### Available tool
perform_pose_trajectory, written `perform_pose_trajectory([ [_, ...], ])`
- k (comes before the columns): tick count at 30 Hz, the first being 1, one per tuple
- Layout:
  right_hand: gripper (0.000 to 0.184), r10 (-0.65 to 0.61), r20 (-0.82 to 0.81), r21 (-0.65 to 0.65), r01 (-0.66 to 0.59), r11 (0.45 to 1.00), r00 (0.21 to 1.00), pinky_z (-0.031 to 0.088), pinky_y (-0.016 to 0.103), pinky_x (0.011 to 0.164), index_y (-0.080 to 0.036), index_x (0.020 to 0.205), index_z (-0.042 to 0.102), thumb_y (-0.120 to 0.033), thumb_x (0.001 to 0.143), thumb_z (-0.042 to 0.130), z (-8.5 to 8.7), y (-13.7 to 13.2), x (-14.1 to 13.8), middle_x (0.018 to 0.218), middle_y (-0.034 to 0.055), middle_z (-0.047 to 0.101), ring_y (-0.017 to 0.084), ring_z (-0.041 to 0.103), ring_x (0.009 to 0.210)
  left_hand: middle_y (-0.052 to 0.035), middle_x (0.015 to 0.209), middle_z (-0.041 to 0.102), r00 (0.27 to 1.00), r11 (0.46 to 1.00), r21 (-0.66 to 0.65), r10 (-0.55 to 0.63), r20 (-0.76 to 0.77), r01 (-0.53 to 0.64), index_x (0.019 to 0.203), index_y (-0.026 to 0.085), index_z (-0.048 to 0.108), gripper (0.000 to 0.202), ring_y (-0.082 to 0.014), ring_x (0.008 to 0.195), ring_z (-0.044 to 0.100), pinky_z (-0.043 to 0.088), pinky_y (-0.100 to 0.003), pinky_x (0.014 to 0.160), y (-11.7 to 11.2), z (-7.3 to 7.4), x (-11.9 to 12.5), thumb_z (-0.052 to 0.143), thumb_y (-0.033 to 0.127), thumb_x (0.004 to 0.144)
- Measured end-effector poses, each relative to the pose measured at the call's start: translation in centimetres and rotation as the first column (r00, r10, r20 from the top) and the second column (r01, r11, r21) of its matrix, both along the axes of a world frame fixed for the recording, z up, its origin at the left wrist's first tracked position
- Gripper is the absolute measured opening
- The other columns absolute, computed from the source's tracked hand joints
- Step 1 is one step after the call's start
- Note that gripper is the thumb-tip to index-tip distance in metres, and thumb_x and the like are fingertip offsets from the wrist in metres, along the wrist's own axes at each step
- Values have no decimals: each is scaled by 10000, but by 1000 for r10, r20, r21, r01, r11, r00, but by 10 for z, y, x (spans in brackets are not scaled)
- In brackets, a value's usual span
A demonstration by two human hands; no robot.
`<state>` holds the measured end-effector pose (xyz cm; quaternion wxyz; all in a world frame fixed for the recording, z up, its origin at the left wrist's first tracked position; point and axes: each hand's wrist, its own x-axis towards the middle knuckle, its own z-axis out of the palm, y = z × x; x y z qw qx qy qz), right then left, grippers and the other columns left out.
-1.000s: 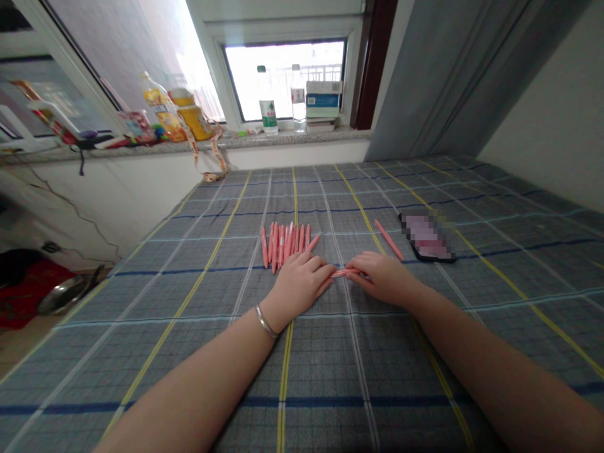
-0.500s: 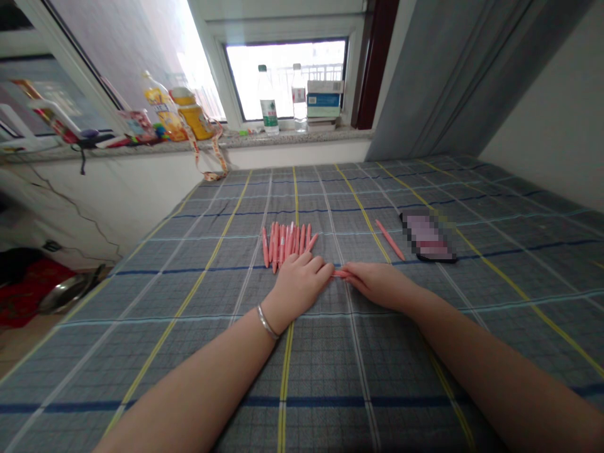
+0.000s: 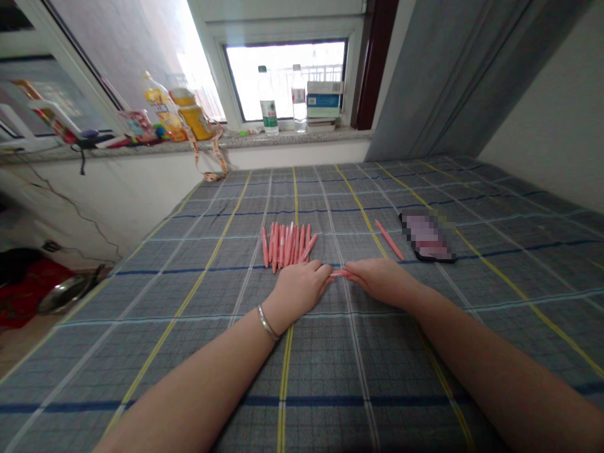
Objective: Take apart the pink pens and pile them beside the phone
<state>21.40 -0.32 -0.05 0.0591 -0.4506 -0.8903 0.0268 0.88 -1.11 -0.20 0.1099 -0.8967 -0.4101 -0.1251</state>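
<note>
A pink pen [image 3: 338, 274] lies crosswise between my two hands, low over the checked cloth. My left hand [image 3: 302, 284], with a silver bangle at the wrist, is closed on the pen's left end. The fingers of my right hand [image 3: 380, 280] pinch its right end. Only a short middle stretch of the pen shows; the rest is hidden by the fingers. Just beyond my left hand, several pink pens [image 3: 285, 244] lie side by side in a bunch, one of them slanted. Another single pink pen [image 3: 389, 240] rests apart, beyond my right hand.
A dark-edged phone-like object [image 3: 428, 236], its face blurred, lies to the right on the checked cloth [image 3: 189, 352]. Along the windowsill [image 3: 245, 141] stand clear bottles [image 3: 268, 107], stacked boxes [image 3: 324, 100] and a yellow bottle [image 3: 195, 119] with a strap. A grey curtain hangs at the right.
My left fingers have drawn back slightly toward me and curled around the pen, uncovering more of the slanted pen in the bunch. My right hand has shifted very little, still holding the pen.
</note>
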Motion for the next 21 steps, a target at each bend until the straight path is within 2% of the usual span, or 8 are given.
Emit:
perform_pose_trajectory([
  [7, 315, 26, 55, 71, -29, 997, 998, 262, 257, 535, -212, 835, 567, -400, 921, 329, -1, -2, -3, 758, 41, 673, 163, 598, 675, -51, 719, 647, 1000, 989, -149, -3, -5, 2, 858, 170, 577, 396, -161, 632, 604, 421, -241, 549, 0, 2, -4, 270, 412, 921],
  [10, 318, 35, 74, 81, -41, 996, 997, 268, 254, 540, -211, 839, 562, -406, 922, 324, 1, -2, -4, 762, 40, 670, 163, 598, 691, -48, 693, 648, 1000, 987, -158, -4, -18, 1, 844, 172, 578, 430, -161, 597, 600, 406, -241, 528, 0, 2, -5, 241, 427, 923],
  [14, 313, 28, 23, 80, -30, 996, 999, 299, 258, 575, -206, 850, 555, -389, 928, 313, 2, -3, -4, 813, 42, 663, 173, 599, 747, -45, 692, 638, 1000, 998, -70, -5, -25, 3, 844, 174, 567, 378, -179, 625, 591, 391, -269, 545, 0, 2, -3, 277, 404, 921],
  [18, 298, -7, -65, -39, 5, 999, 998, 324, 259, 588, -187, 857, 521, -357, 933, 289, -1, -6, -4, 842, 51, 648, 171, 595, 740, -54, 751, 608, 998, 993, 97, -63, -21, 64, 834, 176, 570, 269, -199, 784, 560, 391, -345, 705, -2, 8, 1, 354, 316, 912],
  [21, 273, 7, -104, -122, -19, 992, 995, 331, 256, 587, -183, 889, 506, -327, 932, 278, -4, -8, -5, 854, 52, 643, 161, 589, 711, -57, 816, 597, 994, 978, 175, -105, -44, 111, 909, 187, 572, 233, -201, 855, 518, 358, -396, 808, -4, 12, 2, 343, 233, 915],
])
